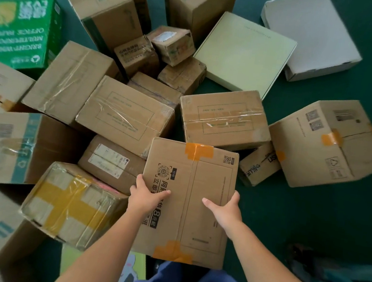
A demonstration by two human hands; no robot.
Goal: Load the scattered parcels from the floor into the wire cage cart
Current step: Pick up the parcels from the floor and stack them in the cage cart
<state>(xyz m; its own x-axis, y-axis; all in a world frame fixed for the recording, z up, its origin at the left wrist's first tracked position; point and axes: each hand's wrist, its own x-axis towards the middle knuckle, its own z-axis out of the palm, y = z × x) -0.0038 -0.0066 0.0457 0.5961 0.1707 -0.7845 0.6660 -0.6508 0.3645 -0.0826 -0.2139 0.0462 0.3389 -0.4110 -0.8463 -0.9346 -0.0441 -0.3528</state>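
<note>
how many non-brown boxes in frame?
3, maybe more hidden: green office-paper box at far left, pale green flat box at top centre, grey flat box at top right.

Brown parcel (186,200), orange tape; green paper box (22,29); dark green floor (312,216).

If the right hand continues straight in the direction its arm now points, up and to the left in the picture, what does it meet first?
The right hand already grips the box with orange tape. Beyond that box's far edge, its line probably reaches the clear-taped brown box first, though depth is unclear and the hand may pass above it.
</note>
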